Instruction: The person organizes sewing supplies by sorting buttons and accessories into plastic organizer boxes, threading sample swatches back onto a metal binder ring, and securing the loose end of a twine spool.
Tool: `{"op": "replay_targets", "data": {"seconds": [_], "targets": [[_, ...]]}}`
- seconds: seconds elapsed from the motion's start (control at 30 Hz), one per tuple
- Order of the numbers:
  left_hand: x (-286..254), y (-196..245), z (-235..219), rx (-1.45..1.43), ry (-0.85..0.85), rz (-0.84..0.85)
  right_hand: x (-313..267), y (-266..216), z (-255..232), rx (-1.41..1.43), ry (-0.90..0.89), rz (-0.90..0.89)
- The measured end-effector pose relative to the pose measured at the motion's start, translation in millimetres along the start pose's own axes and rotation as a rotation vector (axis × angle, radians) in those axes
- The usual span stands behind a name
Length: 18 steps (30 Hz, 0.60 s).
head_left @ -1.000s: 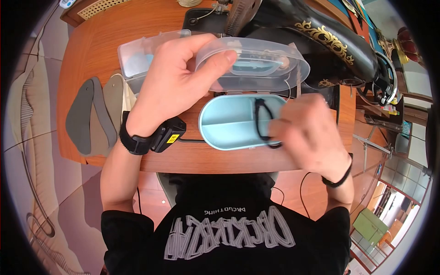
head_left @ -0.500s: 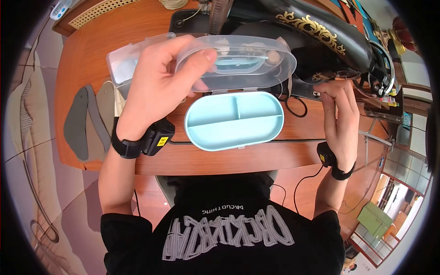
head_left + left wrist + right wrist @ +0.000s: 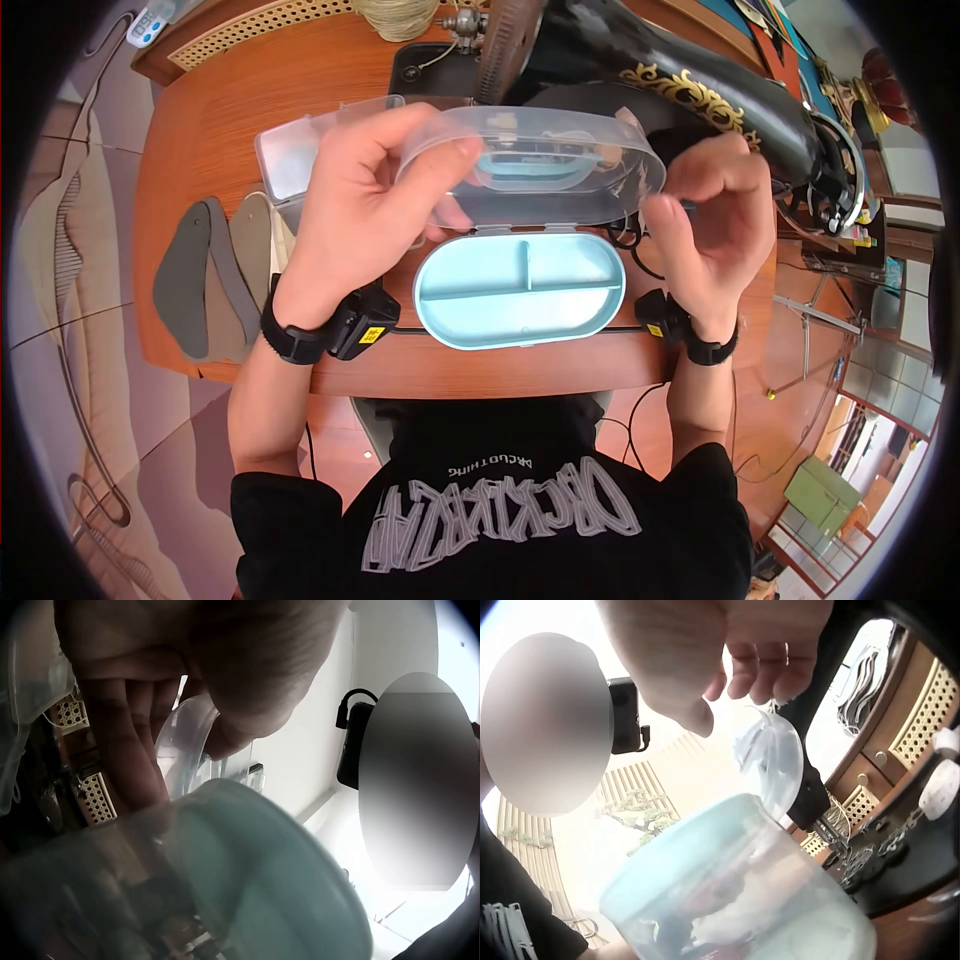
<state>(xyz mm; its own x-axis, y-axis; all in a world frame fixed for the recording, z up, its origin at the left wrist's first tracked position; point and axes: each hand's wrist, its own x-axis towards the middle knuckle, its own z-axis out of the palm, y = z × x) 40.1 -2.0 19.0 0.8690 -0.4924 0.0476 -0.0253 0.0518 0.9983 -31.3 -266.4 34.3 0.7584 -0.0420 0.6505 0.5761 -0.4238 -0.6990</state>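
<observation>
My left hand (image 3: 350,200) grips the left end of a clear plastic lid (image 3: 520,212), thumb on its near side. The lid stands raised, hinged to a pale blue oval box (image 3: 520,305). One long compartment runs along the front of the box and two smaller ones lie behind it, with nothing in them. Beside the lid's right end, my right hand (image 3: 725,215) is raised with loosely bent fingers and nothing between them. A thin black loop (image 3: 650,262) lies on the table by the box's back right corner.
A black sewing machine (image 3: 690,95) with gold ornament stands behind the lid. To the left are a clear case (image 3: 285,165) and grey and beige flat pieces (image 3: 185,290). A ball of cord (image 3: 398,15) sits at the back of the wooden table (image 3: 200,110).
The black loop, earlier hanging over the box from my right hand, now lies behind it to the right. My right hand went out rightward, then returned to the lid's right end. My left hand kept hold.
</observation>
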Motion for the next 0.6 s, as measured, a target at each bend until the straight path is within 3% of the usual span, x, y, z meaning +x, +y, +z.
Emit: {"op": "replay_targets", "data": {"seconds": [0.03,0.07,0.13,0.3,0.6], "targets": [[0.0,0.1,0.6,0.001,-0.006,-0.013,-2.6,0.2,-4.5,-0.051,-0.042,-0.013],[-0.1,0.3,1.2,-0.001,0.001,-0.018,-0.5,0.0,-9.3,-0.140,-0.155,-0.142],[-0.6,0.7,2.3,0.047,0.011,-0.024,-4.7,-13.9,-7.8,-0.183,-0.330,-0.140],[-1.1,-2.0,1.3,0.091,-0.006,-0.024,-13.7,-30.0,4.5,-0.320,-0.591,0.053],[0.4,-4.6,2.8,0.088,0.017,-0.007,-17.4,-31.9,11.0,-0.345,-0.558,-0.023]]}}
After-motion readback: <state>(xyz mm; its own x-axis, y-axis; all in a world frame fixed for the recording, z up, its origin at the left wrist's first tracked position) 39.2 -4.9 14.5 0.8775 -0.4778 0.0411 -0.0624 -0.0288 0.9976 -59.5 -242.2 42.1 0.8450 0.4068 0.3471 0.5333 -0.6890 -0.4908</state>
